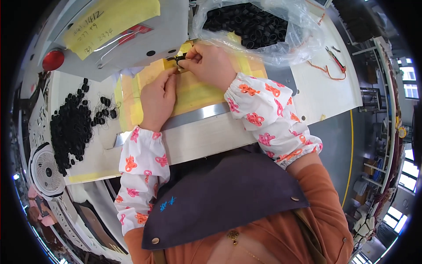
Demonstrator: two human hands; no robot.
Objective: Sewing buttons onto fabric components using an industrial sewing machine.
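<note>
At the sewing machine (118, 31), my right hand (213, 66) pinches a small black loop (180, 59) between thumb and fingertips. The loop sits close to the stitching area, which the machine head and my fingers partly hide. Just left of it and a little nearer, my left hand (157, 103) has its thumb and forefinger drawn together, the tips almost meeting the right hand's. What those left fingertips hold, if anything, is too small to make out. Beneath both hands lies a work surface covered with yellow tape (193, 99).
A clear plastic bag (303, 42) of black loops (250, 26) stands at the far right. To the left lies a pile of black threaded pieces (72, 127), beside a white fan (47, 169). Red-handled snippers (336, 59) and an orange cord (323, 70) lie on the right. A metal strip (198, 115) edges the taped surface.
</note>
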